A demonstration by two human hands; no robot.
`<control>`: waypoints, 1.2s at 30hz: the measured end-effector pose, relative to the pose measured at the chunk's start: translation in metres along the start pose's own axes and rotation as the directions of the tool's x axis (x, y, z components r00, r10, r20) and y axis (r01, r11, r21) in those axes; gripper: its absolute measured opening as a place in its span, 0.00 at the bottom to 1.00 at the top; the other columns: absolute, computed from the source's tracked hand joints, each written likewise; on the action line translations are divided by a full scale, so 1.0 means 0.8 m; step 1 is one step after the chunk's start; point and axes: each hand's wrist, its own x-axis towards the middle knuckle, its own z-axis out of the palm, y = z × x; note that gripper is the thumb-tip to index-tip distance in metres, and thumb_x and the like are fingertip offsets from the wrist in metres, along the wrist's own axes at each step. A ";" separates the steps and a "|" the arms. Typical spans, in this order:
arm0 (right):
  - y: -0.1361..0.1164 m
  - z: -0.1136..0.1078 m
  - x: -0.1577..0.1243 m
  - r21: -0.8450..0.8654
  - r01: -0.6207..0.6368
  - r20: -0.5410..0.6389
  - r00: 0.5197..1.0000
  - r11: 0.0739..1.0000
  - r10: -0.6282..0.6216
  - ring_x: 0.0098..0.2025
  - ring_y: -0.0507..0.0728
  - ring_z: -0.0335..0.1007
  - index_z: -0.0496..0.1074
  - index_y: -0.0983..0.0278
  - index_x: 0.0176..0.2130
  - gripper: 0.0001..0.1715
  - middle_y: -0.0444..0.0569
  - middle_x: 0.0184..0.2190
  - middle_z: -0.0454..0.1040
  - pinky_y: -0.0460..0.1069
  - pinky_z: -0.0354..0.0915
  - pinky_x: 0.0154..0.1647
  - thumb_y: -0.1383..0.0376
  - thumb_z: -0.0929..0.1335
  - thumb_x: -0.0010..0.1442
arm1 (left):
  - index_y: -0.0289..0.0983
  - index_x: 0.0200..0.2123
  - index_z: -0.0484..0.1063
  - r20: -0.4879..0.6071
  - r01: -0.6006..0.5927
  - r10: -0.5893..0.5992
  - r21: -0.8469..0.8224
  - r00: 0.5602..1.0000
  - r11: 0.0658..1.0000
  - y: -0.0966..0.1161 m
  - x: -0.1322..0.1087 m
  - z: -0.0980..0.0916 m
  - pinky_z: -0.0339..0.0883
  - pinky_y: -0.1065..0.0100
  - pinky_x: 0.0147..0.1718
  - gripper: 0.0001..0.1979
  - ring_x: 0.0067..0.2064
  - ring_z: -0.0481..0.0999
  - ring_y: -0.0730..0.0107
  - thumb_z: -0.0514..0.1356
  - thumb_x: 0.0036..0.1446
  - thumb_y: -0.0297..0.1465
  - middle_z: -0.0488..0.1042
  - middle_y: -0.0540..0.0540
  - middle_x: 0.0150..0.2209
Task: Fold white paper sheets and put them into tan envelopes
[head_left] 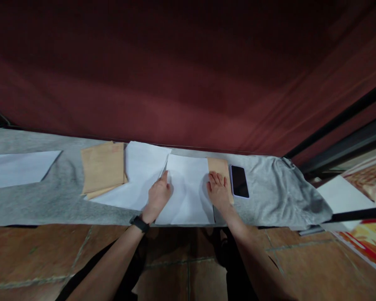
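A white sheet of paper [188,188] lies in front of me on the grey cloth, with a faint crease in its lower part. On its left edge rests my left hand [159,191], index finger stretched forward and the other fingers partly hidden. My right hand [218,190] lies flat with fingers apart, across the sheet's right edge and a brown paper envelope [217,164] that shows from beneath the sheet. More white paper [147,161] spreads to the left, partly under a small pile of brown envelopes [102,165].
A phone [240,182] lies right of my right hand. Another white sheet [15,169] is at the far left. The narrow grey-covered surface [269,184] runs along a dark red panel [175,83]. At right are black bars [357,215] and a colourful printed box [369,240].
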 end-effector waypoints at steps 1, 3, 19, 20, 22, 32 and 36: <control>0.001 -0.001 0.001 -0.005 -0.002 0.000 1.000 1.000 0.002 0.70 0.68 0.57 0.66 0.65 0.66 0.27 0.58 0.67 0.66 0.68 0.48 0.70 0.66 0.59 0.72 | 0.33 0.69 0.59 0.008 0.010 -0.010 0.001 1.000 1.000 0.000 0.001 -0.001 0.73 0.62 0.47 0.29 0.48 0.82 0.57 0.52 0.65 0.27 0.80 0.36 0.49; 0.005 -0.004 0.003 -0.017 -0.005 0.000 1.000 1.000 0.005 0.70 0.68 0.57 0.66 0.65 0.66 0.27 0.58 0.67 0.66 0.68 0.48 0.70 0.67 0.58 0.72 | 0.33 0.68 0.61 -0.002 0.002 -0.002 0.000 1.000 1.000 -0.002 0.002 -0.001 0.73 0.62 0.48 0.28 0.48 0.82 0.57 0.51 0.65 0.27 0.79 0.36 0.51; -0.022 0.008 0.009 0.059 0.002 -0.036 0.999 0.998 0.000 0.72 0.66 0.53 0.66 0.66 0.66 0.27 0.58 0.68 0.66 0.67 0.43 0.72 0.66 0.59 0.72 | 0.37 0.66 0.65 -0.278 -0.027 0.077 0.180 0.957 0.983 -0.081 0.034 -0.008 0.42 0.27 0.64 0.27 0.74 0.46 0.37 0.47 0.66 0.25 0.58 0.34 0.71; -0.027 0.010 0.009 0.070 0.016 -0.033 0.999 0.997 -0.014 0.72 0.66 0.53 0.67 0.65 0.66 0.27 0.57 0.67 0.66 0.67 0.43 0.72 0.66 0.59 0.72 | 0.38 0.66 0.67 -0.265 -0.023 0.067 0.168 0.962 0.986 -0.086 0.036 -0.008 0.41 0.26 0.65 0.26 0.74 0.46 0.36 0.47 0.67 0.27 0.59 0.35 0.71; -0.037 0.012 0.010 0.089 0.038 -0.028 0.999 0.995 -0.036 0.72 0.66 0.54 0.68 0.65 0.65 0.26 0.57 0.67 0.66 0.67 0.43 0.72 0.66 0.60 0.71 | 0.40 0.65 0.67 -0.240 -0.036 0.070 0.143 0.968 0.989 -0.089 0.038 -0.009 0.42 0.28 0.65 0.25 0.74 0.48 0.37 0.48 0.69 0.32 0.60 0.37 0.71; -0.047 0.013 0.015 0.137 0.078 -0.025 0.997 0.988 -0.075 0.70 0.66 0.57 0.70 0.65 0.62 0.24 0.57 0.66 0.67 0.67 0.48 0.71 0.66 0.60 0.71 | 0.45 0.66 0.64 0.003 -0.070 0.070 0.082 0.998 0.994 -0.059 0.044 -0.011 0.51 0.32 0.63 0.27 0.72 0.54 0.45 0.54 0.64 0.32 0.58 0.40 0.72; -0.044 0.014 0.014 0.148 0.094 -0.023 0.996 0.985 -0.092 0.70 0.66 0.58 0.71 0.66 0.62 0.24 0.58 0.66 0.67 0.67 0.49 0.70 0.66 0.59 0.71 | 0.45 0.67 0.62 0.059 -0.063 0.059 0.080 0.997 0.995 -0.061 0.045 -0.013 0.49 0.29 0.63 0.30 0.73 0.52 0.42 0.58 0.61 0.35 0.56 0.38 0.73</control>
